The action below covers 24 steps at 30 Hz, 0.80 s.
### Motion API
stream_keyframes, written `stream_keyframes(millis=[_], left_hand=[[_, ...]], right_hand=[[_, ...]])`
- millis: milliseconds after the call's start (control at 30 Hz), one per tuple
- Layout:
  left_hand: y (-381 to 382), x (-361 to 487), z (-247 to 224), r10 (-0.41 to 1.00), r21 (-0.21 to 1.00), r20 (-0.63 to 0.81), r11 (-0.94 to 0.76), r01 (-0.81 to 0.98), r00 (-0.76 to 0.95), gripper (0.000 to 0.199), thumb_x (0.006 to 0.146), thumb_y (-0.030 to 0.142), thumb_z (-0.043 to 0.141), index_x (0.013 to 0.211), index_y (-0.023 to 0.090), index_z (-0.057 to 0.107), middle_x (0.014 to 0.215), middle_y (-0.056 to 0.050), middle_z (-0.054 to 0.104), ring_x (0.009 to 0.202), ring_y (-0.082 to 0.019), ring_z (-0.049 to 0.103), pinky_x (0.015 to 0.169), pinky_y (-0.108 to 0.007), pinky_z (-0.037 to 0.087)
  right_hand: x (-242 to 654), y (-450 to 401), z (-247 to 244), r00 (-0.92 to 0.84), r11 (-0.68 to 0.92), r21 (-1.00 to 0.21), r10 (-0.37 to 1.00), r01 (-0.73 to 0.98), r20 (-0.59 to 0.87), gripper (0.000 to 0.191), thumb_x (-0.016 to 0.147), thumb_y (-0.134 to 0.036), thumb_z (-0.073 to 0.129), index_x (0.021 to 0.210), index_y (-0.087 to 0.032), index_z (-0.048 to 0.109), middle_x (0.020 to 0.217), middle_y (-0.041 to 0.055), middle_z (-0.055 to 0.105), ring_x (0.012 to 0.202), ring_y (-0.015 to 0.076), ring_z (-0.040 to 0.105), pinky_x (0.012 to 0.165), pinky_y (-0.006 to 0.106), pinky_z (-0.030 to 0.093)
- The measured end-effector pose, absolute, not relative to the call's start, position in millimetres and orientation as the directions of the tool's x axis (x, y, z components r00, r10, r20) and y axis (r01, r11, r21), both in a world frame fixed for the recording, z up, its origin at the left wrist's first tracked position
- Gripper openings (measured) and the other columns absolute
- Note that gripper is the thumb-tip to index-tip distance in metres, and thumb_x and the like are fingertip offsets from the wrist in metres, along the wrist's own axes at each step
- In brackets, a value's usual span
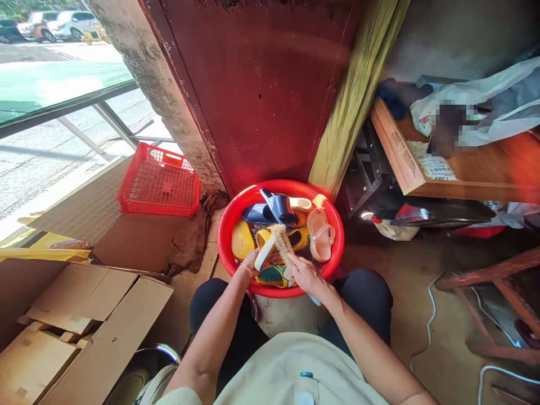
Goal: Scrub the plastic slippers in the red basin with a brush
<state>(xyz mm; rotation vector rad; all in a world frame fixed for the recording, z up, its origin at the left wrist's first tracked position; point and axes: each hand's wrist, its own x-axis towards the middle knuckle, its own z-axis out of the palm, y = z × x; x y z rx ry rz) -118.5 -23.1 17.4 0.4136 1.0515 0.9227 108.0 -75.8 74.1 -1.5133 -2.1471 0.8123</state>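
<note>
A round red basin (224, 247) holds water and several shoes. Over its near part, my left hand (250, 262) is closed on a yellow and white shoe (265, 250), which is tilted on its side. My right hand (304, 274) grips a scrubbing brush (283, 243), its bristles against or very near that shoe. Around them in the basin lie dark blue slippers (276, 208), a yellow woven shoe (242, 240), a pink clog (320, 236) and a green and yellow shoe (273, 275).
Left of the basin stand a red plastic crate (164, 183) and an open cardboard box (113, 320). Behind it is a dark red door (261, 95). A wooden table (472, 183) with bags is at the right, a wooden stool (498, 281) below it.
</note>
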Motion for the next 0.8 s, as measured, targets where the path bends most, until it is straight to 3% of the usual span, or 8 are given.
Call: stream_keyframes(millis=[133,267,400,467,567,700,800], left_hand=[[-31.6,-115.8,26.4,0.844,0.746,-0.487,0.535,-0.398,0.223,0.04,0.076,0.028,0.076,0.112,0.011,0.067,0.09,-0.012,0.074,0.073,-0.024,0.072,0.058,-0.03,0.057],[-33.5,-112.0,29.6,0.955,0.896,-0.292,0.293,-0.335,0.056,0.073,0.066,0.033,0.083,0.132,0.015,0.058,0.112,-0.013,0.073,0.098,-0.028,0.071,0.083,-0.037,0.058],[-33.7,-111.8,38.7,0.998,0.995,0.038,-0.033,0.091,-0.055,0.088,0.073,0.03,0.075,0.151,0.018,0.038,0.132,-0.016,0.065,0.115,-0.029,0.065,0.097,-0.043,0.052],[-36.4,-111.5,45.8,0.991,0.91,0.135,-0.121,0.395,-0.008,0.087,0.077,0.026,0.067,0.155,0.02,0.03,0.136,-0.014,0.063,0.115,-0.029,0.065,0.099,-0.044,0.052],[-42.4,-105.7,52.8,0.979,0.67,0.2,-0.164,0.724,0.037,0.087,0.078,0.02,0.061,0.157,0.02,0.025,0.138,-0.013,0.062,0.119,-0.03,0.063,0.1,-0.044,0.051],[-47.4,-91.5,50.7,0.977,0.482,0.206,-0.156,0.862,0.061,0.087,0.077,0.018,0.063,0.156,0.016,0.027,0.137,-0.016,0.061,0.118,-0.031,0.063,0.098,-0.042,0.052],[-50.0,-88.0,48.2,0.97,0.457,0.228,-0.183,0.871,0.084,0.085,0.077,0.019,0.063,0.154,0.016,0.029,0.135,-0.016,0.062,0.118,-0.031,0.062,0.096,-0.04,0.052]], right_hand=[[124.9,-46.8,75.5,-0.204,0.182,-0.626,0.978,0.759,0.037,0.052,0.094,-0.016,0.045,0.145,-0.018,0.054,0.137,0.0114,0.064,0.126,0.022,0.06,0.111,0.036,0.044],[134.7,-57.8,75.9,-0.202,0.23,-0.649,0.972,0.725,0.118,0.05,0.096,-0.019,0.043,0.145,-0.02,0.054,0.137,0.0093,0.065,0.125,0.0203,0.061,0.109,0.033,0.046],[131.8,-86.8,69.6,-0.25,0.204,-0.58,0.968,0.788,0.0,0.053,0.097,-0.023,0.043,0.15,-0.023,0.048,0.123,0.0094,0.071,0.105,0.0196,0.069,0.098,0.032,0.053],[134.0,-91.5,68.9,-0.201,0.148,-0.531,0.979,0.834,-0.044,0.054,0.097,-0.022,0.044,0.15,-0.024,0.048,0.122,0.0089,0.071,0.105,0.0193,0.069,0.097,0.031,0.053],[138.0,-86.6,76.8,-0.158,0.138,-0.504,0.987,0.852,0.004,0.053,0.096,-0.02,0.043,0.149,-0.024,0.05,0.129,0.0091,0.068,0.116,0.0205,0.064,0.1,0.032,0.051],[126.9,-78.3,93.7,-0.314,0.293,-0.421,0.949,0.858,0.022,0.054,0.098,-0.025,0.045,0.151,-0.031,0.047,0.119,0.0087,0.07,0.103,0.0229,0.069,0.092,0.033,0.054],[124.8,-74.2,98.1,-0.276,0.244,-0.34,0.96,0.908,-0.049,0.055,0.096,-0.024,0.046,0.15,-0.035,0.048,0.112,0.0093,0.071,0.094,0.0242,0.071,0.084,0.035,0.056]])
